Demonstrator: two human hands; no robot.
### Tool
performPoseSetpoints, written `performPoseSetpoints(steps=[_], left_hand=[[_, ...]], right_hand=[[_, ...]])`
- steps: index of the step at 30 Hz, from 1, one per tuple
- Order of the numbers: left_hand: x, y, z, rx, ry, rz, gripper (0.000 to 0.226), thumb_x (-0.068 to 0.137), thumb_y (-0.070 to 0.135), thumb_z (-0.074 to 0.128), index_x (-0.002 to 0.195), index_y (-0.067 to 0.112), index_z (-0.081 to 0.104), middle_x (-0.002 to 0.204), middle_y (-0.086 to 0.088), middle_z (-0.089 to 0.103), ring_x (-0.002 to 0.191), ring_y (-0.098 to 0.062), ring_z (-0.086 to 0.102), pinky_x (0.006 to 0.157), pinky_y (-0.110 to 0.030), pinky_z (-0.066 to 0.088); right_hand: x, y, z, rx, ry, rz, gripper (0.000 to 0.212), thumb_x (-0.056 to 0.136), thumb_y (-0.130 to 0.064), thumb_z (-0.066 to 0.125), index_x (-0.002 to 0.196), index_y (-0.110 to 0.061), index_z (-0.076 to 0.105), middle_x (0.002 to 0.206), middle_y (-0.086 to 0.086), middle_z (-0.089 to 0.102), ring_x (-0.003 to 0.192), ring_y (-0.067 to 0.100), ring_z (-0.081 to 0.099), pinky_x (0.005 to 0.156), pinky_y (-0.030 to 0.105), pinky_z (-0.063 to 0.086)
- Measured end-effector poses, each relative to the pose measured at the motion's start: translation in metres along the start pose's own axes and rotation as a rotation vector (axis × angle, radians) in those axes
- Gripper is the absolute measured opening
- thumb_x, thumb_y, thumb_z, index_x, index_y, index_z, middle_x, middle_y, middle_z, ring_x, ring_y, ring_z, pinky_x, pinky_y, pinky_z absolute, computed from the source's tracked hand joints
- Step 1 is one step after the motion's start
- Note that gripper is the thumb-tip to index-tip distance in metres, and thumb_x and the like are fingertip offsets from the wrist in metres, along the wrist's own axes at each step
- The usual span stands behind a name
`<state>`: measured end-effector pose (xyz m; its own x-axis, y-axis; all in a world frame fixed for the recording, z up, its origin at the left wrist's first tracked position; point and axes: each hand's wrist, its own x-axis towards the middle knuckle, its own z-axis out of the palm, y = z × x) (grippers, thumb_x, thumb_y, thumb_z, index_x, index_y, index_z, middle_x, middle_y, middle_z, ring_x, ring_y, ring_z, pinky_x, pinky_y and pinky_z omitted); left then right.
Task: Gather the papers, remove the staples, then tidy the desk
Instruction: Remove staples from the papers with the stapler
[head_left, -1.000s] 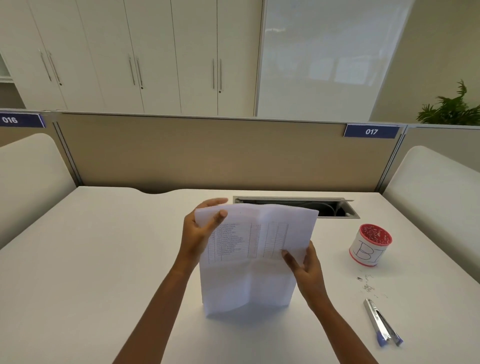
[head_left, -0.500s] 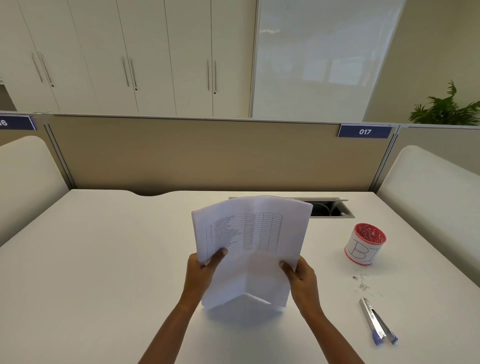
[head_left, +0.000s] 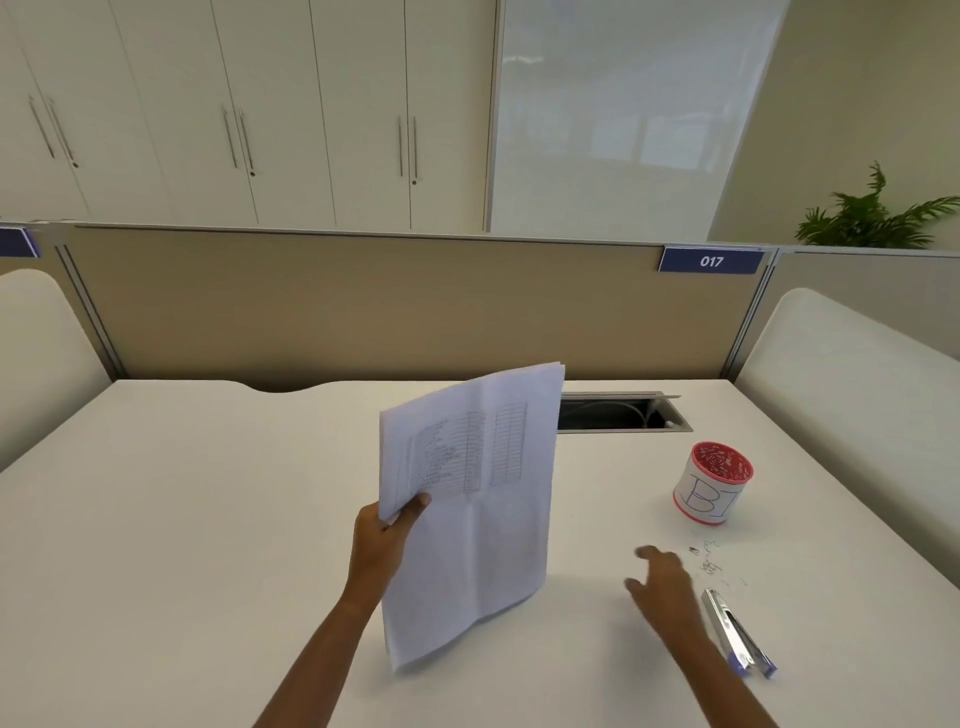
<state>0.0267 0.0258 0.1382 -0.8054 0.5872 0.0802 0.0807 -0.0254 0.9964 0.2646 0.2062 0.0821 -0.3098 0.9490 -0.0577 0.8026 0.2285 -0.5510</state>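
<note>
My left hand (head_left: 384, 540) grips the left edge of a stack of white papers (head_left: 467, 514) with a printed table on top, held upright over the middle of the white desk (head_left: 182, 519). The sheets bend along a middle crease. My right hand (head_left: 662, 577) hovers low over the desk to the right of the papers, fingers spread and holding nothing. Just right of it lie several loose staples (head_left: 709, 564). A silver staple remover with blue tips (head_left: 737, 636) lies near the front right.
A red mesh cup wrapped in a white label (head_left: 711, 486) stands at the right. An open cable slot (head_left: 621, 413) sits at the desk's back. Beige partitions with a 017 sign (head_left: 710, 261) and white side panels (head_left: 852, 379) bound the desk.
My right hand let go of the papers and moved right toward the loose staples. My left hand alone now holds the stack, tilted with its top leaning right.
</note>
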Motion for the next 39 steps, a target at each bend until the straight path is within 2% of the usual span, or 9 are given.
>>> performPoseSetpoints(steps=[2,6,12,16,19,24,32,36,39], left_hand=[[0.004,0.004,-0.002,-0.017,0.01,-0.012,0.019,0.083,0.015,0.063,0.065,0.015,0.057,0.064,-0.004,0.057,0.06,-0.02,0.052,0.045,-0.013,0.041],[0.007,0.011,-0.003,-0.075,0.037,-0.045,0.016,0.083,0.015,0.063,0.068,0.016,0.058,0.069,-0.004,0.06,0.064,-0.021,0.057,0.053,-0.021,0.048],[0.009,0.018,-0.005,-0.127,0.045,-0.07,0.009,0.084,0.017,0.062,0.076,0.02,0.061,0.075,-0.001,0.064,0.069,-0.019,0.062,0.056,-0.02,0.053],[0.011,0.022,-0.006,-0.136,0.034,-0.125,0.004,0.083,0.017,0.064,0.079,0.017,0.062,0.077,-0.003,0.065,0.07,-0.02,0.062,0.061,-0.027,0.054],[0.012,0.023,-0.007,-0.134,0.018,-0.164,0.015,0.082,0.019,0.064,0.092,0.009,0.061,0.082,-0.006,0.065,0.074,-0.025,0.062,0.066,-0.032,0.053],[0.012,0.028,-0.006,-0.086,-0.026,-0.147,0.019,0.082,0.021,0.064,0.096,0.009,0.059,0.085,-0.007,0.064,0.074,-0.021,0.062,0.065,-0.029,0.054],[0.009,0.043,-0.007,0.16,-0.085,-0.003,0.048,0.047,0.065,0.058,0.073,0.025,0.058,0.088,-0.015,0.066,0.081,-0.035,0.065,0.076,-0.048,0.054],[0.007,0.05,-0.011,0.265,-0.101,0.064,0.055,0.049,0.068,0.052,0.069,0.017,0.054,0.079,-0.017,0.06,0.073,-0.036,0.061,0.07,-0.046,0.053],[0.009,0.052,-0.014,0.332,-0.103,0.097,0.051,0.064,0.058,0.057,0.075,0.008,0.056,0.076,-0.016,0.06,0.069,-0.032,0.058,0.065,-0.039,0.049]], right_hand=[[0.003,0.02,-0.015,-0.267,-0.014,0.201,0.043,0.086,-0.023,0.058,0.124,-0.009,0.045,0.125,0.014,0.045,0.117,0.03,0.047,0.097,0.04,0.043],[0.003,0.051,-0.03,-0.247,-0.002,0.485,0.041,0.087,-0.016,0.055,0.124,-0.002,0.043,0.128,0.018,0.037,0.122,0.036,0.035,0.103,0.055,0.033],[-0.004,0.065,-0.037,-0.192,-0.098,0.528,0.024,0.084,-0.013,0.052,0.106,-0.006,0.056,0.112,0.013,0.057,0.113,0.032,0.051,0.086,0.034,0.045],[0.002,0.059,-0.045,0.449,-0.314,0.56,0.035,0.085,-0.005,0.057,0.05,-0.002,0.056,0.053,0.013,0.055,0.054,0.027,0.054,0.054,0.026,0.044],[-0.005,0.029,-0.047,1.19,-0.512,0.624,0.014,0.085,-0.006,0.058,0.076,0.005,0.059,0.063,0.019,0.061,0.048,0.03,0.06,0.047,0.036,0.057],[-0.008,-0.062,-0.057,1.585,-0.701,0.285,0.068,0.016,-0.007,0.095,0.079,0.005,0.073,0.082,0.023,0.072,0.073,0.034,0.072,0.059,0.04,0.061],[-0.014,-0.191,-0.099,1.486,-0.502,-0.417,0.072,0.034,-0.032,0.091,0.097,-0.013,0.062,0.081,-0.001,0.076,0.078,0.013,0.072,0.067,0.018,0.057],[-0.012,-0.213,-0.115,1.281,-0.273,-0.664,0.033,0.067,-0.006,0.071,0.095,-0.019,0.06,0.078,-0.011,0.075,0.081,0.006,0.07,0.071,0.013,0.054],[-0.013,-0.219,-0.12,1.133,-0.246,-0.78,0.035,0.075,0.013,0.062,0.093,-0.017,0.058,0.082,-0.008,0.072,0.08,0.003,0.068,0.074,0.013,0.053]])
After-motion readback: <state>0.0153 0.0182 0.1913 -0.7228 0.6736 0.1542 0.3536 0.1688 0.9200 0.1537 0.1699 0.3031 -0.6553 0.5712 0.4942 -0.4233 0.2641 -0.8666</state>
